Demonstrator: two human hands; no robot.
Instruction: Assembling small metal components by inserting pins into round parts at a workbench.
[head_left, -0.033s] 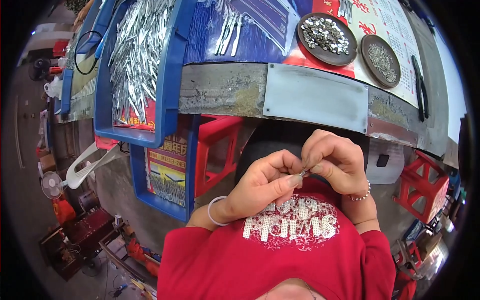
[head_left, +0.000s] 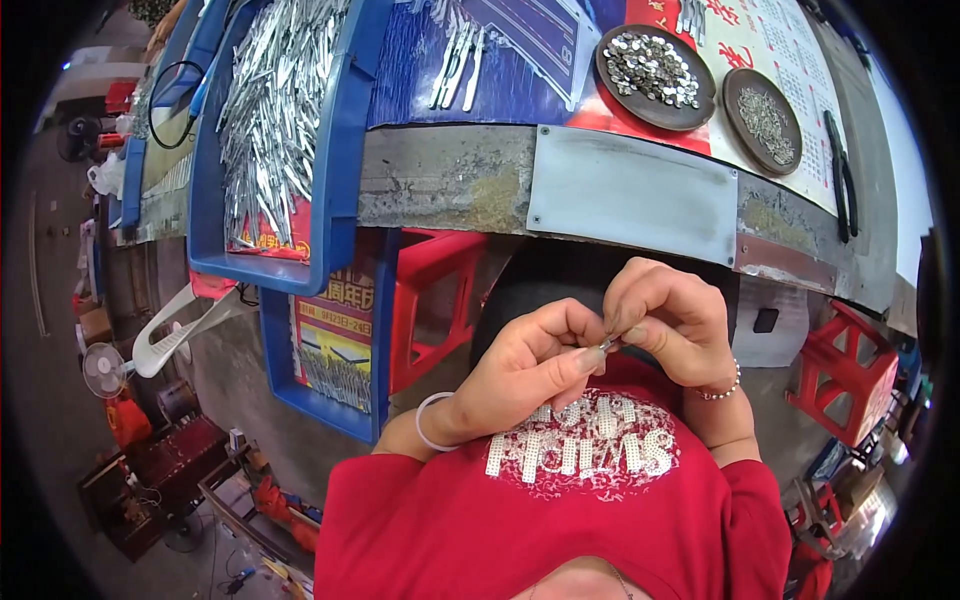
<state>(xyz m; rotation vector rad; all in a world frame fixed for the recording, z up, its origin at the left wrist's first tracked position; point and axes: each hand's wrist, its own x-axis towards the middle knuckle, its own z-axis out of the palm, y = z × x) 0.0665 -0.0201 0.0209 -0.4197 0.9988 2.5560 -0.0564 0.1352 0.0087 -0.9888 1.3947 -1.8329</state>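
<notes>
In front of my chest both hands meet over a small metal piece (head_left: 607, 343), mostly hidden by the fingers. My left hand (head_left: 540, 360) is closed, its thumb and index finger pinching the piece from the left. From the other side my right hand (head_left: 672, 322) pinches at the same piece with curled fingers. What kind of part it is cannot be made out. Beyond the hands, on the bench, lie a brown dish of small round silver pieces (head_left: 652, 75) and a second dish of tiny metal bits (head_left: 765, 122).
A blue tray (head_left: 335, 190) heaped with slim silver strips juts over the bench edge (head_left: 440, 180) at left. Under it sits another blue tray (head_left: 318, 418) with metal pieces. Black-handled pliers (head_left: 840, 180) lie at right. Red stools (head_left: 848, 375) flank me.
</notes>
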